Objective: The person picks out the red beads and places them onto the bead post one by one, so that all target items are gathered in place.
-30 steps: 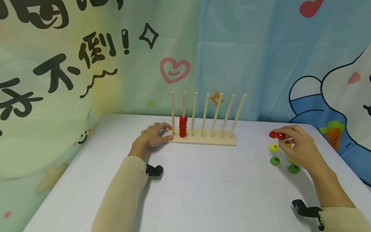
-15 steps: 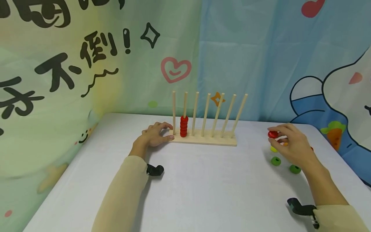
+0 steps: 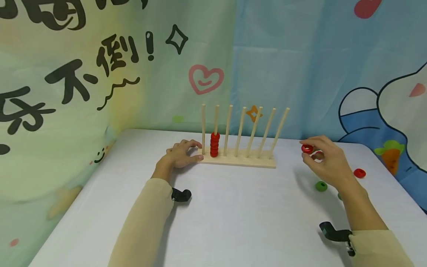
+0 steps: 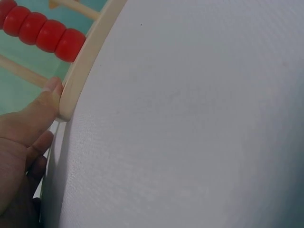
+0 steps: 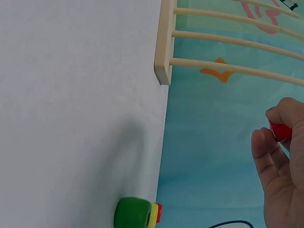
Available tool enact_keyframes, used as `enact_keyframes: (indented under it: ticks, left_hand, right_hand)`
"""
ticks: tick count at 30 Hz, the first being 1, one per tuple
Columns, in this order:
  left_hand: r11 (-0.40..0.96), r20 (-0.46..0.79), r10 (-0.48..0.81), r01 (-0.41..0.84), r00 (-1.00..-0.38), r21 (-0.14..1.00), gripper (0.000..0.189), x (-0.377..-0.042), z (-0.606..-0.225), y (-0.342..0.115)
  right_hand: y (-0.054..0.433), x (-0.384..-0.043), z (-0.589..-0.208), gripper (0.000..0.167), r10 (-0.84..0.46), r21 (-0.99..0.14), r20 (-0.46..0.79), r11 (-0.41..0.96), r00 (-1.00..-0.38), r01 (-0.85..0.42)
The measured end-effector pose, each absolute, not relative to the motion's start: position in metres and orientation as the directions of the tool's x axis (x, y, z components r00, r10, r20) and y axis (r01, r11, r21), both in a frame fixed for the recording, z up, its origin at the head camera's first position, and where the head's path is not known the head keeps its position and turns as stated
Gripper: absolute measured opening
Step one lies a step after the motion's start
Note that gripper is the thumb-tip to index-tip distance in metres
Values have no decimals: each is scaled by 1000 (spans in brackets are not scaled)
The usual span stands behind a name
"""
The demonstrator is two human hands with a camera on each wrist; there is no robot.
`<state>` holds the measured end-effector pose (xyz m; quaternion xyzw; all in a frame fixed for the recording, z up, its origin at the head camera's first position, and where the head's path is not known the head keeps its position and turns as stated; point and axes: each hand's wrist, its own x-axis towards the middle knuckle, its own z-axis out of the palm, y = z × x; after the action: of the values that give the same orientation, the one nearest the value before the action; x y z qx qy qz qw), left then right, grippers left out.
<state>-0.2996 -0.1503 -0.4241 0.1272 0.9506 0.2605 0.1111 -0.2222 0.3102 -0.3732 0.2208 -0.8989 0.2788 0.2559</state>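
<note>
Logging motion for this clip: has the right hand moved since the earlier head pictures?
Yes: in the head view, the right hand has moved left, closer to the wooden peg rack, which has stayed put.

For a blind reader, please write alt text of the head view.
A person's right hand pinches a red bead over a table; the left hand grips a wooden peg rack, red beads stacked on its second peg from the left. Green beads lie at right.

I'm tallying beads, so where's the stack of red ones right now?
In the head view, the stack of red beads sits near the middle, on the second peg from the left of the wooden rack, just right of the left hand.
</note>
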Motion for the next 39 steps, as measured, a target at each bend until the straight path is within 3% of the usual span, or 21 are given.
enact_keyframes:
  ticks: [8, 18, 26, 39]
  left_hand:
    - [841, -138, 298, 192, -944, 505, 49, -299, -424, -149]
    - [841, -146, 298, 187, -943, 509, 49, -298, -423, -148]
    - [845, -142, 297, 191, -944, 499, 48, -299, -424, -148]
    - [848, -136, 300, 198, -944, 492, 48, -299, -423, -150]
  right_hand:
    - [300, -226, -368, 47, -250, -427, 630, 680, -736, -596]
    - [284, -235, -360, 40, -279, -430, 653, 629, -704, -648]
    - [270, -236, -369, 36, -247, -485, 598, 646, -762, -590]
    - [246, -238, -372, 29, -232, -529, 594, 608, -770, -592]
